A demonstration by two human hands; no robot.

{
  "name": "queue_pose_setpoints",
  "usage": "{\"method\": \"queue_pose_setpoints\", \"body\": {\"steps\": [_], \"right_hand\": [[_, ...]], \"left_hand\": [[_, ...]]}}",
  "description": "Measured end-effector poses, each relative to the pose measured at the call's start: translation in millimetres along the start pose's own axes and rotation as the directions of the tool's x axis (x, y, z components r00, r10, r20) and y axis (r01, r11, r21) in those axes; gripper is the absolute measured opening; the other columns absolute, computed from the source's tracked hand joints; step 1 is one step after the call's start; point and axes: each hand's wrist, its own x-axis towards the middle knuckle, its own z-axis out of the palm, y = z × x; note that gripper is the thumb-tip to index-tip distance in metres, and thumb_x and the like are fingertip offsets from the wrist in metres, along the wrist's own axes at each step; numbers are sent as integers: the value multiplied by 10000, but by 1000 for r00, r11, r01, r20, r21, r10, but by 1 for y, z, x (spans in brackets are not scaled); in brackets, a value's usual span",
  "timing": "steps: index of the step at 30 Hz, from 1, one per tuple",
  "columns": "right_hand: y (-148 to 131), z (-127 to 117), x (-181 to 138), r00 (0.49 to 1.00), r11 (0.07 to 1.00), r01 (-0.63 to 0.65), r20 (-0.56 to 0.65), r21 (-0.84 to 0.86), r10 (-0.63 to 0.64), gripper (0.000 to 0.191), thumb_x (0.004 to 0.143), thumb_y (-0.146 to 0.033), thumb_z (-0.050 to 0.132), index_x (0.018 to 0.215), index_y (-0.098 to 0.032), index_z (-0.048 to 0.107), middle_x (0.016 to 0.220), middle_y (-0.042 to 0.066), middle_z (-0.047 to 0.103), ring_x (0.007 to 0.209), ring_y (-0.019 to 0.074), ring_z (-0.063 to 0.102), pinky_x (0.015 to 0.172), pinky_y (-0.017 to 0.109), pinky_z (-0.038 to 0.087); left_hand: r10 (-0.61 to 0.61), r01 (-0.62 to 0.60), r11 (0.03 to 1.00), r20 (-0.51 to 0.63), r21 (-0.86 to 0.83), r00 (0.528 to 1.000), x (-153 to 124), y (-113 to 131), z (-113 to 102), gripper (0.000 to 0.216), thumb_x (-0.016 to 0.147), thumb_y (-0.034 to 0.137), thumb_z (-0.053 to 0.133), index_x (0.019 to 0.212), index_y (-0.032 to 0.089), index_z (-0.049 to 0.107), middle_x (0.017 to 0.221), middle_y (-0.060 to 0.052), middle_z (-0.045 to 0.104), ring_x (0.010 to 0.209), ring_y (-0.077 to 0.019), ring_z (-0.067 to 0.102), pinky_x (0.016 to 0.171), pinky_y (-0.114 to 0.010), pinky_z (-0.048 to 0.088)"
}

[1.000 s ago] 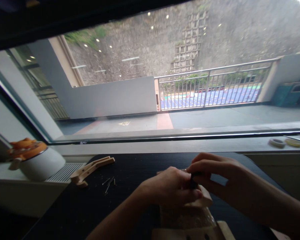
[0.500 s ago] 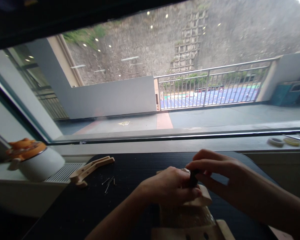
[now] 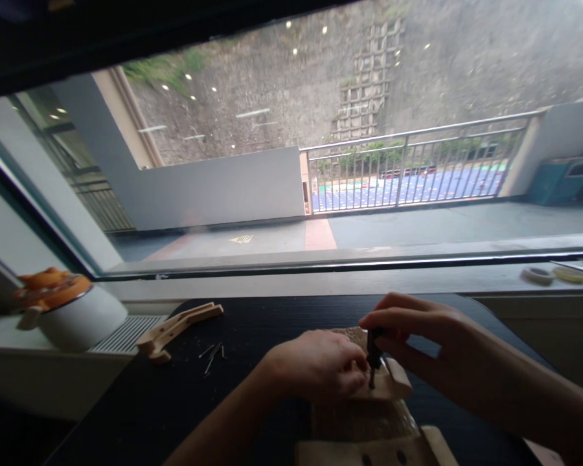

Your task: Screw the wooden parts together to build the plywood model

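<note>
My right hand (image 3: 420, 336) pinches a small dark screwdriver (image 3: 374, 349) from above, thumb and fingertips round its handle. The tool stands almost upright, its tip down on a pale wooden piece (image 3: 385, 384) near the table's middle. Close on the left, my left hand (image 3: 315, 364) has its fingers curled over that same piece, beside the tip. Under the hands lies a brownish, shiny slab (image 3: 364, 422), seemingly wrapped in clear plastic. Nearer me, a second wooden piece (image 3: 342, 454) shows dark holes. The screw, if any, under the tip is too small to make out.
On the dark table (image 3: 252, 414) several loose screws (image 3: 214, 355) lie left of my hands. Behind them rests a jointed wooden part (image 3: 179, 330). A white pot with an orange animal-shaped top (image 3: 80, 317) stands on the sill, and tape rolls (image 3: 537, 276) lie at right.
My left fingers have drawn back left and down from the screwdriver, leaving its shaft and tip exposed. My right hand keeps its grip in nearly the same place.
</note>
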Motion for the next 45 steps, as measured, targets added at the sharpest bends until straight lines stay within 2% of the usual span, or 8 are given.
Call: {"method": "queue_pose_setpoints", "body": {"steps": [6, 14, 19, 24, 28, 32, 45], "right_hand": [[0, 0, 0, 1000, 1000, 8, 6, -9, -7, 174, 889, -281, 520, 980, -254, 665, 914, 31, 630, 779, 153, 590, 677, 249, 461], [1, 0, -1, 1000, 1000, -9, 10, 0, 9, 170, 883, -282, 531, 979, -263, 670, 914, 22, 628, 779, 149, 593, 679, 244, 463], [0, -1, -1, 1000, 1000, -10, 8, -12, 10, 166, 880, -285, 531, 966, -259, 671, 895, 25, 633, 764, 152, 596, 666, 244, 465], [-1, 1, 0, 998, 997, -57, 2, -45, 57, 113, 856, -286, 566, 923, -248, 648, 867, 6, 628, 741, 142, 585, 647, 236, 454], [-3, 1, 0, 995, 995, -91, 33, -47, 93, 99, 859, -289, 560, 920, -258, 632, 849, -12, 622, 725, 132, 578, 628, 225, 445], [-8, -2, -1, 995, 997, -70, 66, -42, 72, 149, 877, -227, 515, 936, -279, 641, 883, -17, 624, 749, 127, 582, 632, 215, 438], [0, 0, -1, 989, 986, -145, 21, -85, 147, 115, 876, -313, 522, 879, -255, 621, 821, -26, 649, 712, 130, 591, 634, 232, 456]], "left_hand": [[-11, 12, 999, -14, 47, 1000, 3, -2, 6, 193, 850, 286, 416, 828, 186, 579, 947, -25, 636, 807, -160, 581, 649, -223, 408], [-23, 23, 998, 8, 58, 1000, 2, -3, 5, 197, 847, 299, 430, 879, 198, 596, 962, -26, 636, 818, -166, 583, 645, -227, 402], [-26, 26, 1000, -19, -10, 999, 1, -4, 4, 207, 831, 339, 457, 856, 197, 605, 912, -11, 638, 757, -148, 575, 592, -205, 382], [-33, 26, 996, -72, -88, 997, 1, -2, 3, 191, 796, 343, 502, 802, 181, 603, 749, 13, 609, 635, -111, 526, 531, -184, 342], [8, -22, 990, -100, -142, 995, 1, -1, 6, 206, 819, 337, 476, 776, 187, 612, 745, 23, 582, 637, -99, 506, 556, -178, 342], [8, -24, 988, -107, -151, 994, 1, -2, 9, 201, 827, 333, 471, 810, 204, 625, 756, 27, 580, 641, -97, 497, 558, -176, 338], [10, -15, 998, -78, -60, 997, 4, -1, 9, 274, 854, 360, 435, 764, 169, 609, 804, -1, 625, 708, -126, 547, 621, -188, 393]]}}
